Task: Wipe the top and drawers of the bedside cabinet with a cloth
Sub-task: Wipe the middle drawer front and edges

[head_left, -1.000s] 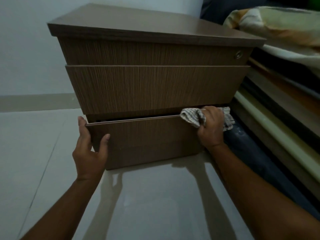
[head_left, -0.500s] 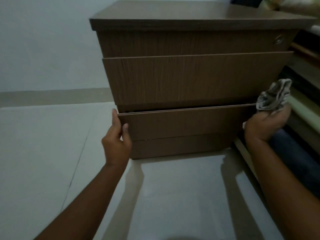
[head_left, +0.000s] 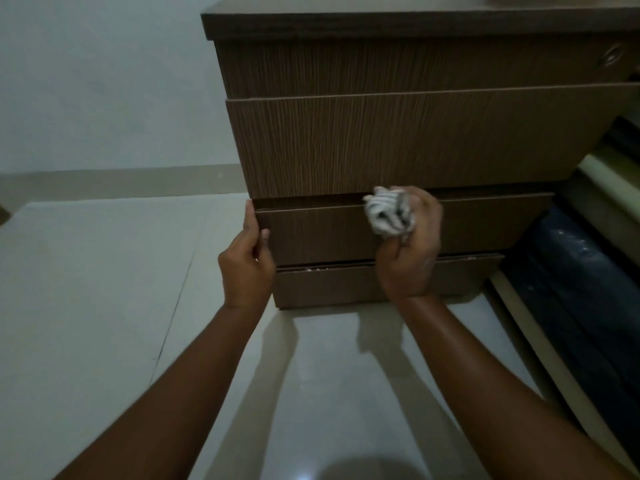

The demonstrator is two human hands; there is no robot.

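Note:
The brown wood-grain bedside cabinet (head_left: pixel 398 140) stands on the floor ahead of me with three drawer fronts. Its bottom drawer (head_left: pixel 322 233) sits nearly flush with the cabinet body, a dark gap above its top edge. My left hand (head_left: pixel 247 261) grips the left end of that drawer front, thumb in front, fingers round the side. My right hand (head_left: pixel 412 251) holds a bunched checked cloth (head_left: pixel 389 216) against the upper middle of the same drawer front.
Pale glossy floor tiles (head_left: pixel 104 306) spread to the left and toward me. A white wall (head_left: pixel 104 81) with a beige skirting runs behind. Bed frame rails and a dark blue padded edge (head_left: pixel 571 271) press close on the cabinet's right side. A lock (head_left: pixel 612 58) marks the top drawer.
The bottom drawer has gone from pulled out to nearly shut. My right hand moved with the cloth from the drawer's right end to the middle of its front. The view shifted left.

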